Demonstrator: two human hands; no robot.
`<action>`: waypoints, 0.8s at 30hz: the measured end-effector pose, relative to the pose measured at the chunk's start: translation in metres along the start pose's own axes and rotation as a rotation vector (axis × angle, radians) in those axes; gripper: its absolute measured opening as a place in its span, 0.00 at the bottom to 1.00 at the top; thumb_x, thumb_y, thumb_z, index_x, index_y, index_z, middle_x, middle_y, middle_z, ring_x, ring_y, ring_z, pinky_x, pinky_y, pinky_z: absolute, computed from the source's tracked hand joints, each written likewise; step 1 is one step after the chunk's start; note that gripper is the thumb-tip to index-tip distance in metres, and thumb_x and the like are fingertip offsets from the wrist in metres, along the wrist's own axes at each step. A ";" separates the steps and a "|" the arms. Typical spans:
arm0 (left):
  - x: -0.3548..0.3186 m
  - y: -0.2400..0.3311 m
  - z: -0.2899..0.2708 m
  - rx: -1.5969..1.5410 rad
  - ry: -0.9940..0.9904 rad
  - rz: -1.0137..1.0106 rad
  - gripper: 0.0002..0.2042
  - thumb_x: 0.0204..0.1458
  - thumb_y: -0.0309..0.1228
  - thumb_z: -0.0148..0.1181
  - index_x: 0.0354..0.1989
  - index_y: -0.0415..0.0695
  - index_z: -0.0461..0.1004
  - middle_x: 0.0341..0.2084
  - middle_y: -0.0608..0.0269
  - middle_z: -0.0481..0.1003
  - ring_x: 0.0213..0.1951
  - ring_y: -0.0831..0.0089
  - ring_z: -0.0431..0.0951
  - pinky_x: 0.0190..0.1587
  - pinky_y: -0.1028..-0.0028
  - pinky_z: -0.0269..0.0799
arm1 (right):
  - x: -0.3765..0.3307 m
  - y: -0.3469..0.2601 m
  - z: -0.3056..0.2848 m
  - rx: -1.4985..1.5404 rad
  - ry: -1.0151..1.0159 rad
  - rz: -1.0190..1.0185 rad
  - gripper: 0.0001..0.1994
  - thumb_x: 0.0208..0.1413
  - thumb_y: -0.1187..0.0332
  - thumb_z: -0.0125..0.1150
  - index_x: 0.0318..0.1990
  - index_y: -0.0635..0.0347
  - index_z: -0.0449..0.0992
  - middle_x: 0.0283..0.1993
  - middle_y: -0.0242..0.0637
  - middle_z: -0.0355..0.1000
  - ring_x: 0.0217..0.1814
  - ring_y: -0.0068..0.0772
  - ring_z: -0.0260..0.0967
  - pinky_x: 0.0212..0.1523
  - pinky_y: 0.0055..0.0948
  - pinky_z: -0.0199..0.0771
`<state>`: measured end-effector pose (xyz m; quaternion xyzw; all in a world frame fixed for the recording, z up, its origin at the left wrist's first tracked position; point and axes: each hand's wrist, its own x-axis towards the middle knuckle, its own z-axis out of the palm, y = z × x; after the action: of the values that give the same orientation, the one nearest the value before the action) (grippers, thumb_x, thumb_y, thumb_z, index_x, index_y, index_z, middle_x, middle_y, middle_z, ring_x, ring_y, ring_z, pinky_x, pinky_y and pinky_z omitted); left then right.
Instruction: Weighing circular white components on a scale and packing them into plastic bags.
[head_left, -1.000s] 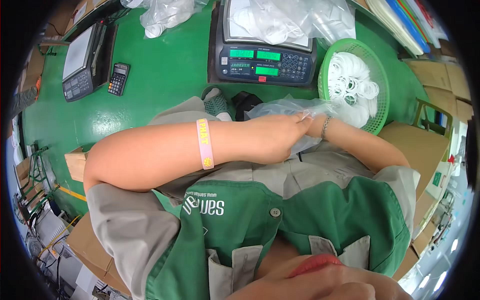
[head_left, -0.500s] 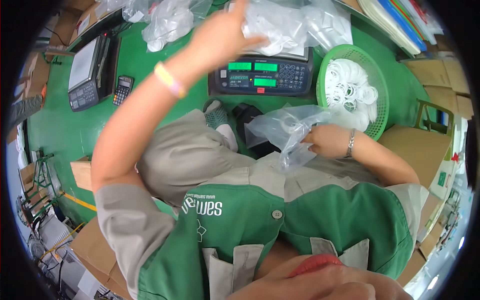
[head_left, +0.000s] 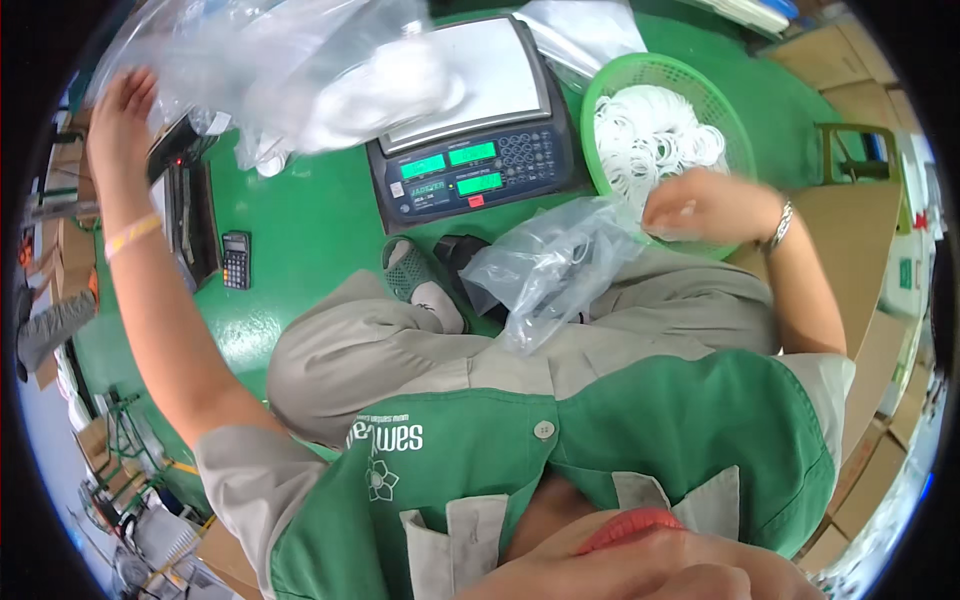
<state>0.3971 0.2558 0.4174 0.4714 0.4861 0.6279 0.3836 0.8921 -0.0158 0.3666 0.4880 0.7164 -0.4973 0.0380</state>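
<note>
The left hand's (head_left: 122, 100) grip is loosely closed on a filled clear bag (head_left: 300, 75), blurred, high above the green floor (head_left: 310, 230) beside the weighing scale (head_left: 470, 120). The right hand (head_left: 705, 205) pinches the mouth of an empty clear bag (head_left: 550, 270) lying across the lap, just beside the green basket (head_left: 610, 90) of white rings (head_left: 655, 135). I'd judge the raised bag could slip and spill, since the hold looks slack. A small black calculator (head_left: 236, 259) lies on the floor; brown cartons (head_left: 845, 75) sit right.

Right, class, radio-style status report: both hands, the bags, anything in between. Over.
Left hand raised beside filled clear bag. Right hand gripping empty clear bag by green basket. Counting scale sits between.
</note>
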 end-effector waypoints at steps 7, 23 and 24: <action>0.014 -0.099 -0.133 0.259 0.074 -0.391 0.21 0.57 0.36 0.44 0.54 0.34 0.60 0.54 0.53 0.64 0.56 0.66 0.64 0.56 0.68 0.59 | -0.030 0.166 -0.058 0.360 0.733 0.435 0.14 0.51 0.60 0.56 0.40 0.60 0.72 0.34 0.28 0.70 0.36 0.20 0.66 0.39 0.23 0.66; -0.255 0.011 0.141 0.795 -1.625 -0.228 0.33 0.46 0.38 0.60 0.62 0.53 0.54 0.59 0.45 0.55 0.45 0.49 0.71 0.51 0.64 0.62 | 0.141 0.330 -0.040 -0.258 0.636 1.014 0.61 0.24 0.39 0.68 0.66 0.35 0.32 0.67 0.49 0.40 0.67 0.51 0.43 0.55 0.59 0.54; -0.257 0.005 0.147 0.824 -1.638 -0.250 0.32 0.46 0.38 0.60 0.61 0.53 0.56 0.58 0.45 0.57 0.43 0.49 0.72 0.48 0.64 0.64 | 0.155 0.316 -0.034 -0.251 0.671 0.978 0.60 0.25 0.41 0.69 0.66 0.34 0.32 0.65 0.48 0.44 0.65 0.49 0.46 0.53 0.60 0.56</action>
<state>0.6062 0.0492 0.3776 0.8116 0.2953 -0.1699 0.4746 1.0590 0.1216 0.0865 0.8826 0.4351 -0.1528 0.0917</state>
